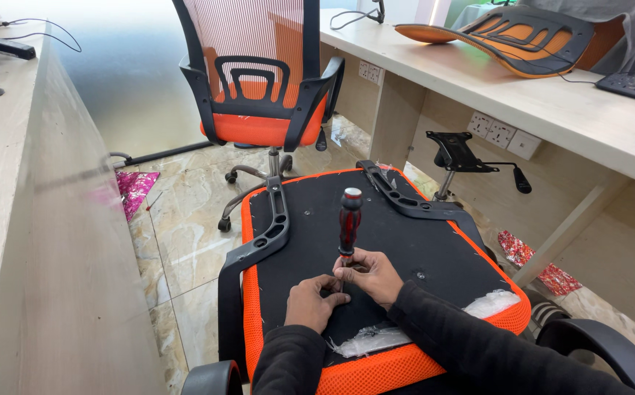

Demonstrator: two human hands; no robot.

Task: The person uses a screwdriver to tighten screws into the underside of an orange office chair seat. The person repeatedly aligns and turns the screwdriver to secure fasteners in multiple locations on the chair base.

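Your right hand [377,274] is closed around the lower shaft of a red-and-black-handled screwdriver [349,219], which stands upright with its tip on the black underside of an overturned orange mesh chair seat [310,227] in front of you. Your left hand [314,300] rests just beside it, fingers curled and touching the seat's underside near the tip, gripping nothing you can make out. Black plastic armrest brackets [270,230] run along both sides of the seat. An assembled orange mesh office chair [262,73] stands beyond on the marble floor [178,219].
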